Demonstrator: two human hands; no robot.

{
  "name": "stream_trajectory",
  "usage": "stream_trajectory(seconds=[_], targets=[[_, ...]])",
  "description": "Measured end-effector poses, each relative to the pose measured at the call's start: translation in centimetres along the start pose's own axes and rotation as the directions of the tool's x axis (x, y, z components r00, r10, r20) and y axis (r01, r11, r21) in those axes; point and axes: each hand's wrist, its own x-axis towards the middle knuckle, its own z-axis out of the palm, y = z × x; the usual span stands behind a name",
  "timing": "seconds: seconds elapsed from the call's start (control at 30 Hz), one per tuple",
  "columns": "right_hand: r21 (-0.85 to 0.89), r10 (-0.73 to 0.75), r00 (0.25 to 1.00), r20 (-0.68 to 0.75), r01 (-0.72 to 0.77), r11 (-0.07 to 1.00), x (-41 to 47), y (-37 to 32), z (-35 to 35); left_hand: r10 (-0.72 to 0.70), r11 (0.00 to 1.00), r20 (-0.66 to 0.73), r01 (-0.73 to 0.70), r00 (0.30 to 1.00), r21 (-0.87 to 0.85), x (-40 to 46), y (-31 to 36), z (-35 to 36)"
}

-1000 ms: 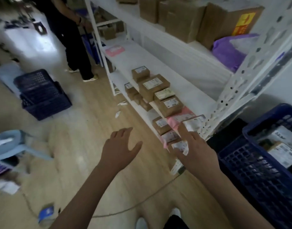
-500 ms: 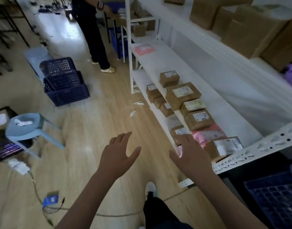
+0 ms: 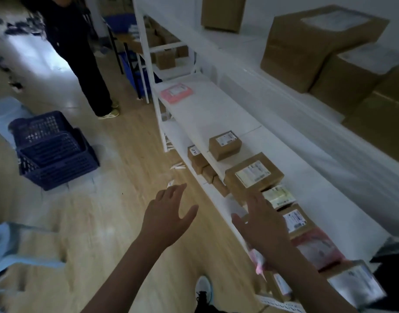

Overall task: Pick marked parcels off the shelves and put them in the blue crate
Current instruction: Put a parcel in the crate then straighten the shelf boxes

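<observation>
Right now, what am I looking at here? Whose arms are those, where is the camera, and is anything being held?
There is no machine here. A person wears a wide-angle camera on the head, looking forward and down, so the two bare arms reaching up from the bottom edge are that person's own.

The left hand hovers over the wooden floor, fingers spread, holding nothing. The right hand reaches toward the white shelf, fingers straight, also holding nothing.

On that shelf lies a row of small labelled parcels: a small brown box, a larger brown box nearer the person, and a pink mailer at the far end. Big cartons sit on the shelf above.

On the floor to the left stand stacked blue crates. Another person stands farther off.
</observation>
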Motion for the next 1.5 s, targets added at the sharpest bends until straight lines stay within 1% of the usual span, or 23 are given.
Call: stream_trajectory(seconds=[0.1,0.2,0.33,0.43,0.5,0.57,0.63,0.67,0.73,0.8,0.93,1.0,1.03,1.1,1.2,1.3,1.37,1.43,1.5], targets=[[0.048,0.034,0.999,0.012,-0.034,0.998,4.7,-1.1,-0.7,0.06,0.998,-0.014,-0.06,0.998,0.027,5.7,-1.0,-1.4],[0.057,0.071,0.997,0.034,-0.073,0.996,8.2,-2.3,-0.7,0.101,0.995,0.016,-0.101,0.995,0.022,10.1,-2.2,-2.1],[0.083,0.148,0.989,-0.016,-0.146,0.986,12.6,-4.1,0.0,0.191,0.981,0.11,-0.195,0.976,0.027,16.9,-4.8,-2.0],[0.139,0.237,0.971,-0.026,-0.231,0.963,15.9,-6.1,1.7,0.304,0.95,0.177,-0.312,0.936,0.022,22.8,-6.6,-1.2],[0.172,0.317,0.947,-0.052,-0.304,0.937,18.1,-8.1,3.3,0.415,0.904,0.225,-0.428,0.882,0.01,26.6,-7.9,-0.2],[0.207,0.401,0.912,-0.085,-0.378,0.902,20.3,-10.4,4.9,0.516,0.832,0.306,-0.553,0.8,0.044,30.2,-9.1,1.3],[0.247,0.494,0.866,-0.079,-0.464,0.851,22.1,-12.9,6.4,0.571,0.756,0.413,-0.651,0.71,0.073,32.5,-10.6,2.4],[0.262,0.535,0.843,-0.065,-0.502,0.824,22.9,-13.9,7.1,0.591,0.727,0.439,-0.683,0.677,0.073,33.3,-11.4,2.8],[0.293,0.61,0.791,-0.043,-0.574,0.765,24.0,-15.6,8.1,0.611,0.697,0.485,-0.716,0.625,0.044,34.4,-12.8,3.2],[0.304,0.652,0.758,-0.006,-0.62,0.723,24.5,-16.6,9.2,0.611,0.679,0.538,-0.733,0.581,0.021,35.0,-14.0,3.4],[0.305,0.731,0.679,0.069,-0.712,0.632,24.2,-15.8,11.2,0.568,0.663,0.649,-0.749,0.505,0.002,35.3,-15.7,4.6],[0.258,0.748,0.651,0.129,-0.75,0.609,23.6,-14.6,12.8,0.525,0.673,0.699,-0.74,0.486,0.01,35.3,-16.4,5.8],[0.232,0.752,0.635,0.177,-0.769,0.595,23.3,-14.0,13.7,0.498,0.695,0.723,-0.719,0.479,-0.003,35.2,-16.9,6.5],[0.213,0.76,0.605,0.239,-0.796,0.567,22.9,-12.7,16.3,0.476,0.758,0.713,-0.651,0.514,-0.037,35.1,-17.9,8.5],[0.206,0.786,0.561,0.259,-0.827,0.523,23.3,-9.4,21.5,0.504,0.783,0.66,-0.617,0.557,-0.077,35.8,-18.7,13.8],[0.279,0.814,0.54,0.216,-0.833,0.478,25.2,-5.2,27.7,0.537,0.78,0.616,-0.617,0.577,-0.103,37.3,-19.5,20.9],[0.321,0.822,0.546,0.163,-0.817,0.48,27.4,-1.8,32.3,0.599,0.744,0.562,-0.655,0.571,-0.127,39.1,-19.8,26.5],[0.349,0.833,0.542,0.109,-0.806,0.478,29.7,1.4,37.0,0.671,0.699,0.478,-0.699,0.567,-0.152,41.0,-20.1,32.0],[0.356,0.836,0.548,0.035,-0.788,0.502,32.1,4.8,41.3,0.711,0.668,0.402,-0.732,0.576,-0.132,43.4,-20.1,37.1]])
